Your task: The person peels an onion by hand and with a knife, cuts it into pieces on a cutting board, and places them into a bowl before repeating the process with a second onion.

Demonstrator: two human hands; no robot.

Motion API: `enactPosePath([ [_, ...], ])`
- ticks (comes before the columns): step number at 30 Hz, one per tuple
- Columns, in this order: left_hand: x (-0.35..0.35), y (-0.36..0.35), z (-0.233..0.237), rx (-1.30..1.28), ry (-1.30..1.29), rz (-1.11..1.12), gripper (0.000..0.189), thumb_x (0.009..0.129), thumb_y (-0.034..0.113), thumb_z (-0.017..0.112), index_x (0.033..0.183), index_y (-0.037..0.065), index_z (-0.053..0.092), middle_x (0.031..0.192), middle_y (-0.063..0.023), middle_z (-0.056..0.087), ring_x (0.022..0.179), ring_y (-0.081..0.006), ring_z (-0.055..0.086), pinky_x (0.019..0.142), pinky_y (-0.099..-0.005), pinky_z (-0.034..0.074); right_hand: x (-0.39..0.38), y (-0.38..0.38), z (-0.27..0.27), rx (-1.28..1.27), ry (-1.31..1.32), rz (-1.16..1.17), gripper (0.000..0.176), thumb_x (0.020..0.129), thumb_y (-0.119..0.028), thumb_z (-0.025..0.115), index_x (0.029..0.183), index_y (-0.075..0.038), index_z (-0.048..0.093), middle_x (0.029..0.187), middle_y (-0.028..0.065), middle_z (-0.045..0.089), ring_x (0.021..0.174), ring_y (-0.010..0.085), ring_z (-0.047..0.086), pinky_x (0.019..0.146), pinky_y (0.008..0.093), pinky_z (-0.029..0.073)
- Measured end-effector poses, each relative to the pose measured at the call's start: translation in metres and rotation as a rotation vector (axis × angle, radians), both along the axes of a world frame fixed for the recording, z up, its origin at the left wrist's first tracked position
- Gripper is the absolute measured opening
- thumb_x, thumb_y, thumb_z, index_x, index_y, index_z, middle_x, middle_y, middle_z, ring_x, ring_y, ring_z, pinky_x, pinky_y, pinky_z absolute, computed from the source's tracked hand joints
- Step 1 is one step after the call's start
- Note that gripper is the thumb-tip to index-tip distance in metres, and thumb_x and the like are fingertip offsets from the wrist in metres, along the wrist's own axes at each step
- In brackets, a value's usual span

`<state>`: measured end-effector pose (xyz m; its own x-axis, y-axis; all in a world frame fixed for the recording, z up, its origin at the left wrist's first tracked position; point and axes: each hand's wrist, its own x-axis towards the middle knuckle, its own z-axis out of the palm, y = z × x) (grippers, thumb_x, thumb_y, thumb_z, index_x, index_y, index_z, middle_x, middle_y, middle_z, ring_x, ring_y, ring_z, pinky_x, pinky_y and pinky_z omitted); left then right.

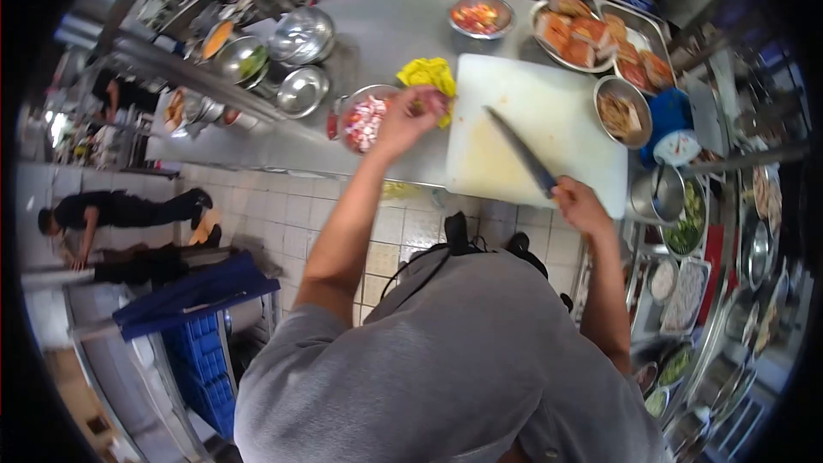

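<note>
My right hand [585, 207] grips the handle of a kitchen knife [521, 150]. Its dark blade lies diagonally over a white cutting board [489, 171], which bears a few small scraps. Left of the board, my left hand [405, 127] is closed around a purplish-red piece [434, 101] that looks like red onion. Beneath and beside that hand is a metal bowl of chopped red onion [363, 123], partly hidden by the hand. A crumpled yellow cloth or bag [426, 74] lies just behind my left fingers.
Behind the board stand a bowl of cut red and yellow vegetables [480, 17] and a plate of orange-red meat or fish pieces [574, 30]. A bowl of brownish food [621, 113] sits at the right. Metal bowls [302, 92] crowd the left. Another person [120, 210] stands far left.
</note>
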<state>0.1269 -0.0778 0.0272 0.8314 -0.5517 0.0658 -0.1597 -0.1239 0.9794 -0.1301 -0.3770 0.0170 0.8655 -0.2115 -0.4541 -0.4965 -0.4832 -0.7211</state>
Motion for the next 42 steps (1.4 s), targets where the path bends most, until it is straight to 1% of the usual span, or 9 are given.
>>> enactPosePath([
  [3, -0.053, -0.024, -0.014, -0.078, 0.055, -0.074, 0.037, 0.085, 0.016, 0.074, 0.118, 0.007, 0.061, 0.098, -0.0005, 0.069, 0.087, -0.009, 0.063, 0.076, -0.0251, 0.05, -0.008, -0.024, 0.052, 0.141, -0.02, -0.16, 0.023, 0.102, -0.027, 0.056, 0.111, -0.007, 0.061, 0.064, 0.0031, 0.053, 0.052, 0.0104, 0.051, 0.045, 0.0264, 0.04],
  [5, -0.082, -0.044, -0.023, 0.027, 0.065, -0.084, 0.039, 0.084, 0.016, 0.076, 0.118, 0.007, 0.06, 0.097, -0.0008, 0.069, 0.086, -0.0093, 0.063, 0.074, -0.0251, 0.05, -0.023, -0.049, 0.06, 0.625, -0.105, -0.228, 0.024, 0.103, -0.028, 0.052, 0.117, -0.01, 0.057, 0.068, 0.0004, 0.052, 0.05, 0.0081, 0.045, 0.043, 0.024, 0.038],
  [6, -0.097, -0.057, -0.03, 0.124, 0.08, -0.102, 0.041, 0.082, 0.017, 0.077, 0.118, 0.008, 0.06, 0.096, -0.0012, 0.069, 0.085, -0.0097, 0.063, 0.073, -0.025, 0.05, -0.031, -0.056, 0.043, 0.621, -0.099, -0.253, 0.024, 0.103, -0.028, 0.052, 0.117, -0.01, 0.057, 0.068, 0.0004, 0.052, 0.05, 0.0081, 0.045, 0.043, 0.024, 0.038],
  [8, -0.122, -0.079, -0.046, 0.043, 0.089, -0.131, 0.041, 0.08, 0.014, 0.078, 0.116, 0.009, 0.059, 0.098, -0.002, 0.068, 0.085, -0.0102, 0.063, 0.07, -0.0251, 0.049, -0.044, -0.071, -0.01, 0.509, -0.108, -0.448, 0.026, 0.104, -0.03, 0.051, 0.122, -0.012, 0.055, 0.069, -0.0004, 0.049, 0.048, 0.0076, 0.044, 0.042, 0.0233, 0.036],
  [10, -0.144, -0.101, -0.051, -0.034, -0.057, 0.001, 0.041, 0.076, 0.008, 0.078, 0.112, 0.009, 0.058, 0.102, -0.0029, 0.065, 0.087, -0.0126, 0.063, 0.069, -0.0256, 0.05, -0.064, -0.075, -0.022, 0.356, -0.027, -0.297, 0.037, 0.103, -0.032, 0.053, 0.134, -0.011, 0.05, 0.072, 0.0072, 0.057, 0.053, 0.0147, 0.053, 0.047, 0.0302, 0.044],
  [15, -0.173, -0.126, -0.081, 0.151, -0.307, 0.045, 0.041, 0.073, 0.003, 0.076, 0.109, 0.007, 0.057, 0.105, -0.0078, 0.06, 0.09, -0.0206, 0.063, 0.074, -0.0304, 0.052, -0.096, -0.045, 0.029, -0.223, -0.233, -0.003, 0.033, 0.101, -0.028, 0.052, 0.127, -0.009, 0.048, 0.097, 0.0246, 0.068, 0.085, 0.0445, 0.066, 0.075, 0.0521, 0.05],
  [18, -0.191, -0.132, -0.083, 0.143, -0.438, 0.045, 0.039, 0.073, 0.001, 0.073, 0.107, 0.005, 0.056, 0.104, -0.0119, 0.057, 0.089, -0.0246, 0.062, 0.078, -0.0343, 0.052, -0.105, -0.039, 0.046, -0.321, -0.112, 0.113, 0.027, 0.101, -0.027, 0.05, 0.12, -0.008, 0.05, 0.098, 0.0234, 0.068, 0.091, 0.0464, 0.063, 0.075, 0.0548, 0.049],
  [27, -0.195, -0.144, -0.09, 0.221, -0.426, 0.187, 0.012, 0.092, 0.011, 0.066, 0.096, 0.004, 0.057, 0.096, -0.0084, 0.047, 0.076, -0.0172, 0.051, 0.066, -0.0294, 0.047, -0.142, -0.048, 0.05, -0.386, -0.081, 0.286, 0.02, 0.101, -0.023, 0.048, 0.11, -0.005, 0.05, 0.081, 0.0221, 0.066, 0.08, 0.0436, 0.066, 0.069, 0.0549, 0.05],
  [42, -0.191, -0.141, -0.096, 0.226, -0.421, 0.203, 0.017, 0.092, 0.017, 0.069, 0.101, 0.005, 0.061, 0.095, -0.0105, 0.049, 0.073, -0.0216, 0.056, 0.066, -0.0336, 0.05, -0.064, -0.025, -0.006, -0.275, -0.108, 0.326, 0.019, 0.099, -0.02, 0.049, 0.105, -0.002, 0.051, 0.087, 0.0259, 0.067, 0.086, 0.0449, 0.067, 0.075, 0.0554, 0.052],
])
